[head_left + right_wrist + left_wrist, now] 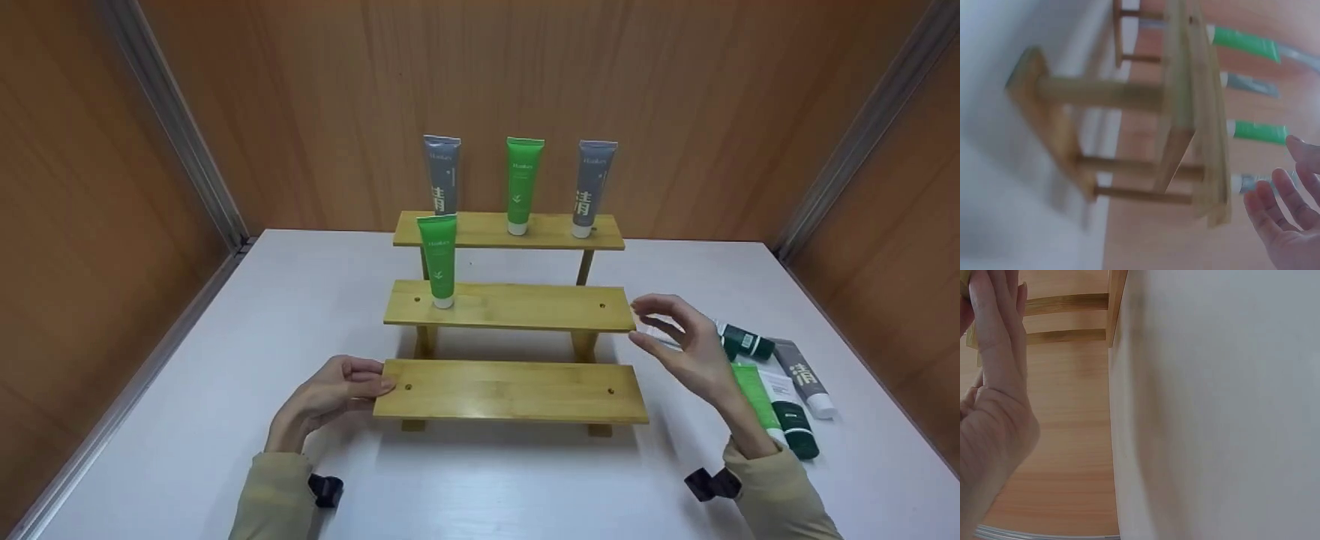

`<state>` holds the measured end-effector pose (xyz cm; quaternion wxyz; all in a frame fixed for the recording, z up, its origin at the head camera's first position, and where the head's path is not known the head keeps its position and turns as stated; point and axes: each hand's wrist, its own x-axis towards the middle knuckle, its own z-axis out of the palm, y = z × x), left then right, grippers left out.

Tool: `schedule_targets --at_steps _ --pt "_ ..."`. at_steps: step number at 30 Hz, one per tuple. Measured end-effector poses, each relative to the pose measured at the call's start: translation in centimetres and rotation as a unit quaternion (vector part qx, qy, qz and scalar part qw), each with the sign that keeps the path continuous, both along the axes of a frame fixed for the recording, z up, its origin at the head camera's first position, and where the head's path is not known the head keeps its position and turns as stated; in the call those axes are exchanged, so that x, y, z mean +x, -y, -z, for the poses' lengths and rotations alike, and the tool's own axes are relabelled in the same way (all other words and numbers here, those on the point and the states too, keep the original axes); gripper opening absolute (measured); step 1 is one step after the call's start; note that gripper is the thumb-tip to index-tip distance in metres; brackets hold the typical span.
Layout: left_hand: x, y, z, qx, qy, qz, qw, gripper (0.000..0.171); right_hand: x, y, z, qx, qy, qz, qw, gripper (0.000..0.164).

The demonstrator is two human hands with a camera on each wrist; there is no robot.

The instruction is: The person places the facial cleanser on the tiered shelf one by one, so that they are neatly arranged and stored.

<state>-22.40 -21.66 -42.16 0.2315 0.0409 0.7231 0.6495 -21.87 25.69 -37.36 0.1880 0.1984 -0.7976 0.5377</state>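
A three-step wooden display stand (510, 390) stands on the white table. My left hand (322, 397) grips the left end of its lowest board, thumb over the top; the fingers partly hide behind the board. Near the right end of the middle board is my right hand (686, 349), fingers spread and bent, with nothing between them. On the top board stand a grey tube (442, 172), a green tube (523, 180) and another grey tube (594, 187). A second green tube (439, 259) stands upright at the left of the middle board.
Right of the stand, several tubes lie on the table, among them a grey tube (804, 375), a light green tube (756, 394) and a white and dark green tube (791, 416). The right hand partly covers others. Wooden panels (315, 112) enclose the table.
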Motion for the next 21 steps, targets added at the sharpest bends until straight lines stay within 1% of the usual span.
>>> schedule_targets --at_steps 2,5,8,12,17,21 --pt "0.0 0.0 0.0 0.004 0.001 0.002 1.0000 0.061 0.0 -1.1 0.7 0.010 -0.009 0.019 1.000 0.041" --pt "0.0 0.0 0.0 0.008 0.003 0.005 1.0000 0.059 0.1 -2.6 1.6 0.036 -0.006 0.044 0.998 0.040" --pt "0.0 0.0 0.0 0.006 0.002 0.004 1.0000 0.059 0.2 -4.2 2.4 0.079 0.003 0.065 0.995 0.041" --pt "0.0 -0.1 0.0 -0.003 -0.001 -0.001 1.0000 0.063 0.0 -6.5 3.8 0.121 0.016 0.089 0.988 0.044" --pt "0.0 0.0 0.0 -0.006 -0.002 -0.001 1.0000 0.065 -0.3 -8.8 5.4 0.138 0.039 0.104 0.984 0.043" --pt "0.0 0.1 0.0 0.004 -0.004 0.007 1.0000 0.066 -0.5 -9.9 5.9 0.140 0.057 0.103 0.983 0.042"
